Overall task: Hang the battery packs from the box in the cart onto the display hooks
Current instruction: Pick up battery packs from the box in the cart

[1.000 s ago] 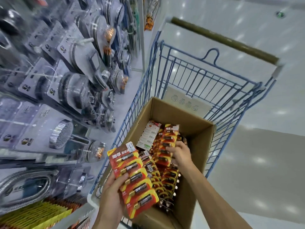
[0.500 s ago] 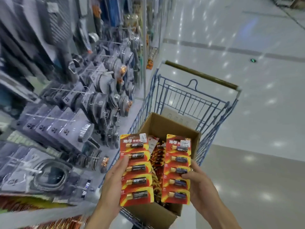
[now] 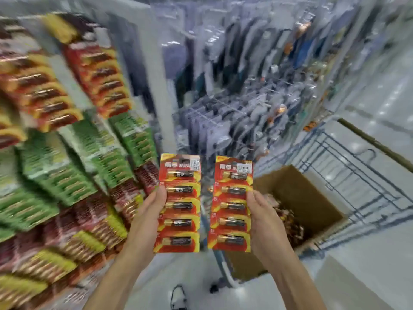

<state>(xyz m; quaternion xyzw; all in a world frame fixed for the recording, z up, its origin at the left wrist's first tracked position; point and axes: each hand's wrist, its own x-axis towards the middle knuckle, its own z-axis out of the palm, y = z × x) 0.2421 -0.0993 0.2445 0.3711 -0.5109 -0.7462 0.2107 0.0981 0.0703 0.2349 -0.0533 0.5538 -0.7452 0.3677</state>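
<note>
The left hand (image 3: 147, 220) grips one battery strip (image 3: 178, 204), the right hand (image 3: 263, 222) a second strip (image 3: 232, 204), each by its outer edge, both lifted out of the box (image 3: 301, 198) beyond the right hand and swung toward the blurred display (image 3: 67, 175) left of the left hand, probably ready for hanging.

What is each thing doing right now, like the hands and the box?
Left hand, holds the left pack upright by its edge.
Right hand, holds the right pack upright by its edge.
Box, open, more packs inside, sitting in the cart.
Shelf packs, hanging in rows, blurred.
</note>
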